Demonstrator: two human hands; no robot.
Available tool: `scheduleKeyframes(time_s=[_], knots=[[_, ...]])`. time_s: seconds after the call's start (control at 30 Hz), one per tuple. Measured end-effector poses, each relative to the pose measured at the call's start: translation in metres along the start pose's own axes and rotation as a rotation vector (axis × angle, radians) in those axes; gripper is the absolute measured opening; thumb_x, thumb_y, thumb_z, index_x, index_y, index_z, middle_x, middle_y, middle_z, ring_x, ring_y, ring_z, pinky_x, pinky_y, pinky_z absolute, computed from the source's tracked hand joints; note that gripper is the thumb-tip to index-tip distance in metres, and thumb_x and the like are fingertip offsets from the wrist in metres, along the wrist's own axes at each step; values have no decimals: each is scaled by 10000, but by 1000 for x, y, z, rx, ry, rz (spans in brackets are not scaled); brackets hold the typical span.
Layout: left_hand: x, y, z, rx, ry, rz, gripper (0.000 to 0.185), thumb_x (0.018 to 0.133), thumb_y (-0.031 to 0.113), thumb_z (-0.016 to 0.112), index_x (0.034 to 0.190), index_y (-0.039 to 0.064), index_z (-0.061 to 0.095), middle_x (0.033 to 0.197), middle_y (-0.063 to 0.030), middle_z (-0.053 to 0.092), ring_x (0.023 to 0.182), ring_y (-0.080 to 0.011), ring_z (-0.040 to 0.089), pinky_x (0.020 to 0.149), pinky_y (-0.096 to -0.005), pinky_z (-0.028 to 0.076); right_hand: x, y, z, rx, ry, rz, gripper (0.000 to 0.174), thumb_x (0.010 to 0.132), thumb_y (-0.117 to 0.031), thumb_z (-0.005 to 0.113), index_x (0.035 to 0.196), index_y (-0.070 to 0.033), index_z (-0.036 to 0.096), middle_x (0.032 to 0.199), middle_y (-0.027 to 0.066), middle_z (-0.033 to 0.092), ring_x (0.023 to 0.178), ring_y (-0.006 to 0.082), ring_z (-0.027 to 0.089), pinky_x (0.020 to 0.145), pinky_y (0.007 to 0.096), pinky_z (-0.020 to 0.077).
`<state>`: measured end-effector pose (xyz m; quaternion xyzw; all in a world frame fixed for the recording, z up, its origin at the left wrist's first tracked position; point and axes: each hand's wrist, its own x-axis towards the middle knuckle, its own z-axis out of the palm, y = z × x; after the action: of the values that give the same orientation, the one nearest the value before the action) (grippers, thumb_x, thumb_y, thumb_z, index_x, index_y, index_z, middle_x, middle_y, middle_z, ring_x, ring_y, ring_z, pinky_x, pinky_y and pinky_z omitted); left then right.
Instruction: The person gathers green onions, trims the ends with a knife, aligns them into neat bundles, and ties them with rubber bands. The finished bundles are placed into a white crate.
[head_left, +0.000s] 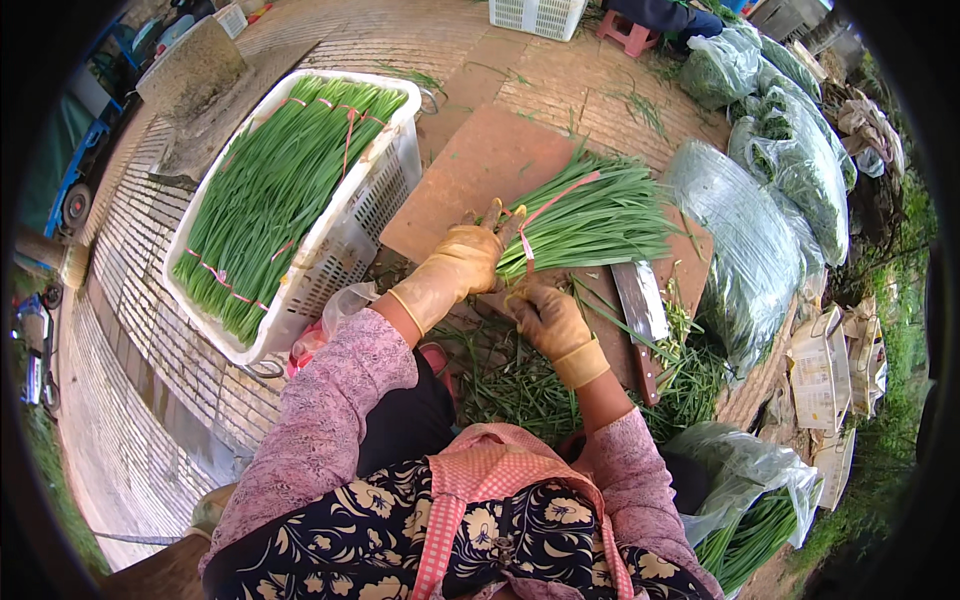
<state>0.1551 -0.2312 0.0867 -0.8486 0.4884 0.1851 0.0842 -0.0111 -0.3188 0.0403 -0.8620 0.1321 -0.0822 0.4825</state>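
Observation:
A bundle of long green leaves, apparently garlic chives (607, 214), lies across a brown board (491, 161). My left hand (469, 255), in a stained yellowish rubber glove, holds its left end, thumb and fingers around the stalks. A pink tie (526, 244) wraps this end, and another pink band (562, 196) slants over the leaves. Just below, my right hand (551, 319), gloved alike, has its fingers closed at the tie's lower end; the exact grip is partly hidden. Right of that hand, a cleaver (641, 300) rests on the board, its wooden handle toward me.
A white plastic crate (405, 161) full of tied green bundles stands at left. Loose trimmings (510, 375) cover the ground below the board. Plastic-wrapped greens (739, 240) line the right side, and an open bag (750, 480) sits lower right. A person's leg (701, 26) shows beside a pink stool (628, 34).

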Motion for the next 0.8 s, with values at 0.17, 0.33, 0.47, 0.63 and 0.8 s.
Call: scheduleKeyframes(time_s=[0.17, 0.33, 0.47, 0.63, 0.8], knots=[[24, -34, 11, -170, 19, 127, 1208, 728, 325, 791, 1583, 143, -43, 1591, -249, 207, 1277, -406, 510, 1035, -386, 469, -54, -20, -5, 297, -816, 33, 174, 959, -144, 620, 1071, -33, 694, 850, 46, 694, 767, 140, 629, 706, 278, 515], [30, -38, 13, -206, 124, 178, 1191, 715, 305, 803, 1586, 133, 9, 1568, -238, 284, 1297, -395, 492, 1065, -386, 440, 3, 41, 6, 537, 24, 496, 380, 980, -308, 619, 1195, 3, 586, 809, 101, 678, 685, 173, 655, 620, 294, 545], [14, -26, 5, -192, 104, 132, 1195, 704, 304, 816, 1587, 132, 29, 1568, -245, 282, 1324, -413, 459, 1087, -390, 421, 38, 33, 39, 814, 123, 647, 224, 958, -232, 658, 1055, -41, 593, 777, 71, 661, 634, 153, 635, 549, 304, 531], [15, -28, 13, -214, 129, 134, 1212, 702, 314, 829, 1587, 140, 21, 1579, -237, 259, 1333, -412, 450, 1093, -393, 418, 14, 34, 76, 933, -253, 596, 131, 945, -178, 678, 972, -59, 632, 784, 41, 666, 628, 129, 630, 545, 276, 526], [10, -22, 8, -203, 171, 148, 1238, 686, 334, 847, 1585, 124, 23, 1579, -241, 254, 1361, -407, 416, 1110, -396, 400, -71, -16, 91, 252, -1128, 7, 281, 882, -250, 709, 1081, -51, 704, 899, 104, 721, 816, 225, 682, 765, 336, 540]])
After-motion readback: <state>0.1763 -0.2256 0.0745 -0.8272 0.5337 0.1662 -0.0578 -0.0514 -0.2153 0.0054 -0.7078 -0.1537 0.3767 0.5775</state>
